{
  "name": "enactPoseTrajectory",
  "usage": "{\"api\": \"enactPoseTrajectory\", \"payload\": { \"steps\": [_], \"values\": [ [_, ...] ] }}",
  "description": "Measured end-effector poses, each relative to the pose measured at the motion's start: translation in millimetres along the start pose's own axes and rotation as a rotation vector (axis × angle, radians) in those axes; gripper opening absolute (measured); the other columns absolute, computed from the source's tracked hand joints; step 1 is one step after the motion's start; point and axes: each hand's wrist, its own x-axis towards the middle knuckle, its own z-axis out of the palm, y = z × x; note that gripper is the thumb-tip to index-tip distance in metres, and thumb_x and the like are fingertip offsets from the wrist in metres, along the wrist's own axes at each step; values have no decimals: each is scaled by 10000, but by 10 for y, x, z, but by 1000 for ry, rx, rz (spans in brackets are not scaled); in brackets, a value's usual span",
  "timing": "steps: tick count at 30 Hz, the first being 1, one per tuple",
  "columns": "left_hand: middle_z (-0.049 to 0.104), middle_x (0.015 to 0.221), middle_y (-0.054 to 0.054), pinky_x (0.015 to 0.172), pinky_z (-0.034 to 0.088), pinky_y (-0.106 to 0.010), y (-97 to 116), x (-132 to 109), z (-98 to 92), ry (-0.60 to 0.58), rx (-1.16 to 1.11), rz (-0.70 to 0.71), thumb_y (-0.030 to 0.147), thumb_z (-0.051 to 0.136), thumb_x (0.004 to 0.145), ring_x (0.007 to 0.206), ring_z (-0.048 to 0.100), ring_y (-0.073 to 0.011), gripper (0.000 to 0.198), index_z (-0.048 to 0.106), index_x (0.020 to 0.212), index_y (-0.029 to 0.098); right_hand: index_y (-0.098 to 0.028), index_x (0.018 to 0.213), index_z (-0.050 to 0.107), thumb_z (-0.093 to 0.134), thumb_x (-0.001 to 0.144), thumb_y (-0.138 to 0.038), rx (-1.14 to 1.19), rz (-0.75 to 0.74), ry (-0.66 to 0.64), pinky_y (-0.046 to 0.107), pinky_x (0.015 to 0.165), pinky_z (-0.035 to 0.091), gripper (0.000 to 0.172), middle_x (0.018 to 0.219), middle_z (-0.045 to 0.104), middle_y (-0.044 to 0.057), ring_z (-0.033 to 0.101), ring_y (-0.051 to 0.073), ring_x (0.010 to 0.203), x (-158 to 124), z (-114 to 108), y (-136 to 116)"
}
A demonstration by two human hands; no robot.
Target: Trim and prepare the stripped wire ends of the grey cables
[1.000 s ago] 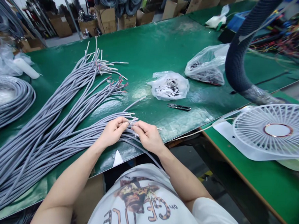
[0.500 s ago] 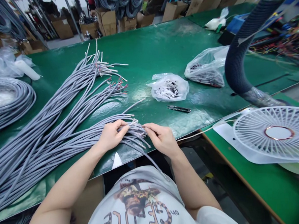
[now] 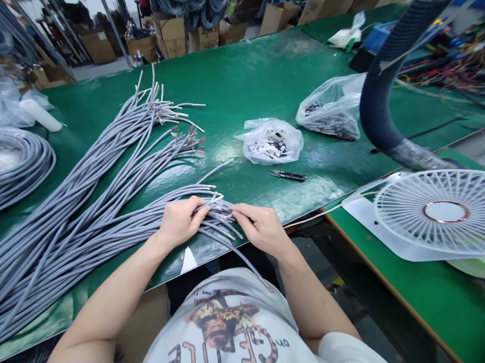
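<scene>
Long grey cables (image 3: 118, 233) run in a bundle across the left of the table to the front edge, where their stripped ends lie between my hands. My left hand (image 3: 182, 220) is closed on a cable near its end, thumb and forefinger together on top of the bundle. Opposite it, my right hand (image 3: 259, 227) pinches the tip of a cable end between thumb and fingers; the exact strand is too small to make out. Two more groups of cables, one with red wire ends (image 3: 191, 141), lie behind. Small thread snips (image 3: 287, 175) rest right of the hands.
A plastic bag of small black and white parts (image 3: 273, 142) lies beyond the snips, with a second bag (image 3: 328, 110) to its right. A dark flexible hose (image 3: 379, 102) and a white fan (image 3: 445, 211) stand at right. Coiled cable (image 3: 40, 166) sits at left.
Both hands keep nearly the same pose and grip on the cables. The whole view has shifted slightly, so the scene sits a little further left.
</scene>
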Motion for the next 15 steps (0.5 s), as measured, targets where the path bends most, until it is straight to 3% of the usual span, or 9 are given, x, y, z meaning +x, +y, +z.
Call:
{"api": "enactPoseTrajectory", "payload": {
  "steps": [7, 15],
  "values": [
    [709, 719, -25, 566, 427, -211, -8, 0, 1, 38, 17, 37, 325, 522, 890, 575, 622, -112, 214, 649, 869, 154, -188, 970, 702, 470, 907, -222, -2, 5, -22, 229, 712, 496, 242, 953, 741, 45, 698, 172, 839, 15, -38, -24],
    [711, 732, -34, 572, 423, -213, 3, -2, -10, 1, -17, -10, 336, 513, 889, 572, 612, -113, 226, 658, 884, 162, -194, 955, 702, 469, 908, -226, -13, 11, -37, 235, 691, 490, 239, 905, 741, 44, 693, 170, 795, 13, -63, -36]
  ]
}}
